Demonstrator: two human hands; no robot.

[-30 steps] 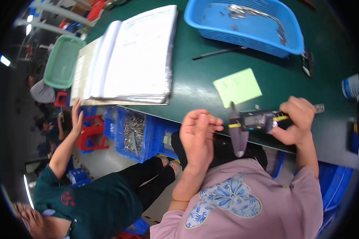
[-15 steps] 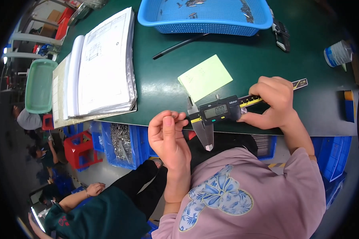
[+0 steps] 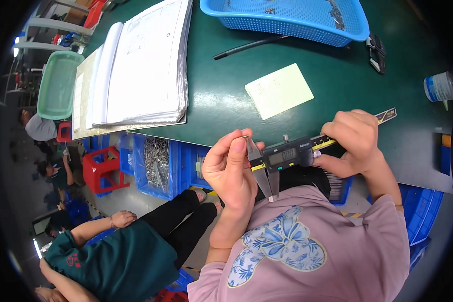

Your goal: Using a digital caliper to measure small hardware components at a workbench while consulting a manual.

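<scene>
My right hand (image 3: pixel 355 141) is wrapped round the beam of a digital caliper (image 3: pixel 289 155), its thumb at the slider's small wheel. The caliper lies tilted over the table's near edge, its long jaws pointing down toward my body. Between the thumb and index finger of my left hand (image 3: pixel 231 168) is a thin, small metal pin (image 3: pixel 243 137); most of it is hidden by the fingertips. That hand is right beside the caliper's jaws, partly behind them. A pale green notepad (image 3: pixel 279 91) lies on the table beyond the caliper.
On the green table (image 3: pixel 216 95) are an open document binder (image 3: pixel 141 75), a black pen (image 3: pixel 249 47), a blue basket (image 3: pixel 287 25) with small metal pieces, a micrometer (image 3: pixel 376 54) and a white-and-blue container (image 3: pixel 439 86). A co-worker in dark green (image 3: pixel 126 246) is at my left.
My left hand has moved up against the caliper's jaws, and the pin now shows at its fingertips. The whole view has shifted, with table things appearing farther right and higher.
</scene>
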